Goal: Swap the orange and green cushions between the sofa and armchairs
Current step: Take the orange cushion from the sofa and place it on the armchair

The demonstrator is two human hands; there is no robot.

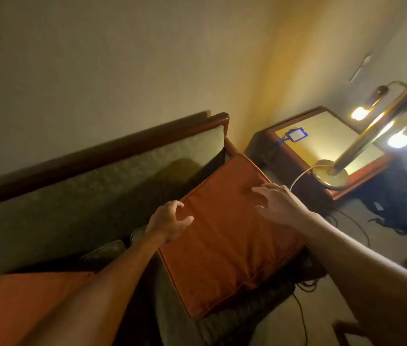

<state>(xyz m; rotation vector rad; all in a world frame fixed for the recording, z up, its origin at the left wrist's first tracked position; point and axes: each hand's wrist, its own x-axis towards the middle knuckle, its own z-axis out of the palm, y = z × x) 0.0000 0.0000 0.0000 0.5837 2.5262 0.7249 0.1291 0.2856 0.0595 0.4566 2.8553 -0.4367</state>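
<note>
An orange cushion (225,236) lies tilted at the right end of the green sofa (80,191), leaning against its armrest. My left hand (170,222) is at the cushion's left edge, fingers curled and apart, just touching the edge. My right hand (276,202) rests flat on the cushion's upper right part with its fingers spread. A second orange cushion (30,308) lies on the sofa seat at the lower left, partly behind my left forearm. No green cushion shows.
A wooden side table (319,143) stands right of the sofa with a lit brass lamp (362,138) and a blue-framed tag (296,134) on it. Cables (304,285) trail over the floor beside the sofa. A dark bag (397,211) lies at the right.
</note>
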